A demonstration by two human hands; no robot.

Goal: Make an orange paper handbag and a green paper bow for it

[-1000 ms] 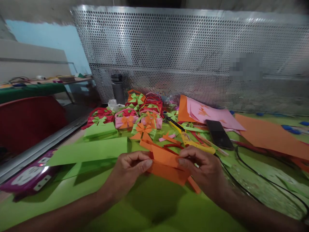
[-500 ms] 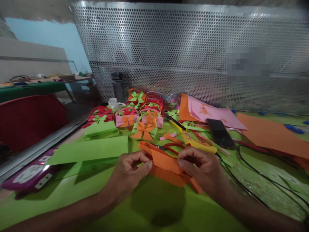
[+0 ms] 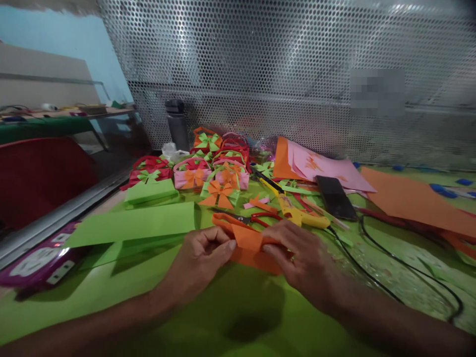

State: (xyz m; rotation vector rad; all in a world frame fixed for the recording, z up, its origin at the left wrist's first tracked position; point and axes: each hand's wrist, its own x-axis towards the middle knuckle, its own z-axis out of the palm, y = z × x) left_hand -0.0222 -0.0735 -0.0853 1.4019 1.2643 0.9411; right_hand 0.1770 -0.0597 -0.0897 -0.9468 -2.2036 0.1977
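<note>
Both my hands pinch a folded orange paper piece (image 3: 248, 242) just above the green table cover (image 3: 230, 317). My left hand (image 3: 201, 258) grips its left edge between thumb and curled fingers. My right hand (image 3: 301, 258) holds its right side, fingers bent over the paper. Red-handled scissors (image 3: 256, 218) lie right behind the orange piece. A yellow cutter (image 3: 293, 213) rests beyond my right hand.
Several paper baskets with bows (image 3: 208, 171) stand at the back. Green paper sheets (image 3: 134, 223) lie left, pink and orange sheets (image 3: 327, 171) and a black phone (image 3: 334, 197) right. Black cables (image 3: 401, 267) cross the table. A perforated metal panel (image 3: 278, 74) closes the back.
My hands have drawn closer together on the orange paper, which looks folded smaller and sits lower. The view shifted slightly.
</note>
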